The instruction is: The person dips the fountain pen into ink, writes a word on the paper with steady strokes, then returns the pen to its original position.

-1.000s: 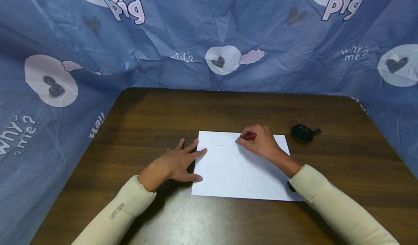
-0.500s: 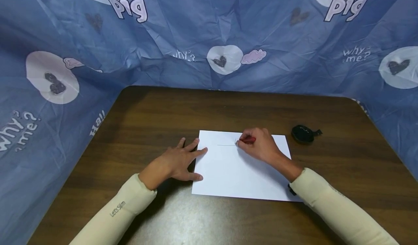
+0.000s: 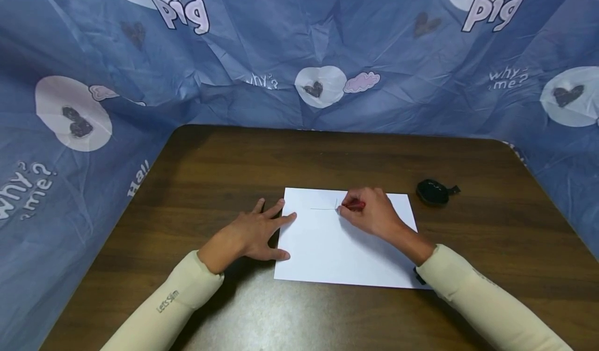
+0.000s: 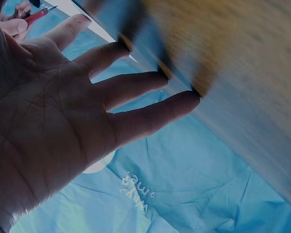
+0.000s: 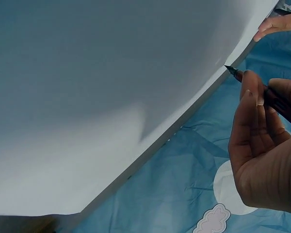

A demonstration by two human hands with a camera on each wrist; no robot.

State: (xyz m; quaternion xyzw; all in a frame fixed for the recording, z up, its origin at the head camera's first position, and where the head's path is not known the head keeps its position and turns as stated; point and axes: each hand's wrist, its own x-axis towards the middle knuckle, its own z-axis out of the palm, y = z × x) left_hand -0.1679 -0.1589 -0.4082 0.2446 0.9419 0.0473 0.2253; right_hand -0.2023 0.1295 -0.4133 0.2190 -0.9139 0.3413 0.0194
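A white sheet of paper (image 3: pixel 346 252) lies on the table. My right hand (image 3: pixel 372 210) pinches a red fountain pen (image 3: pixel 356 205) between thumb and fingers, its nib down at the sheet's upper middle. A thin horizontal line (image 3: pixel 323 209) is drawn there, and a short upright stroke meets its right end beside the nib. In the right wrist view the pen (image 5: pixel 281 108) shows dark, with a pointed nib. My left hand (image 3: pixel 255 234) is spread flat at the sheet's left edge, thumb and index fingertip on the paper, the other fingers reaching toward the table.
A small black oval object with a tab (image 3: pixel 432 192) lies right of the paper on the brown wooden table (image 3: pixel 234 158). A blue printed cloth (image 3: pixel 262 39) hangs behind and beside the table. Pale sleeves (image 3: pixel 468 278) cover both forearms.
The right hand with the pen has slid slightly toward me, and the short upright stroke now runs down to the horizontal line. The left hand stays in place.
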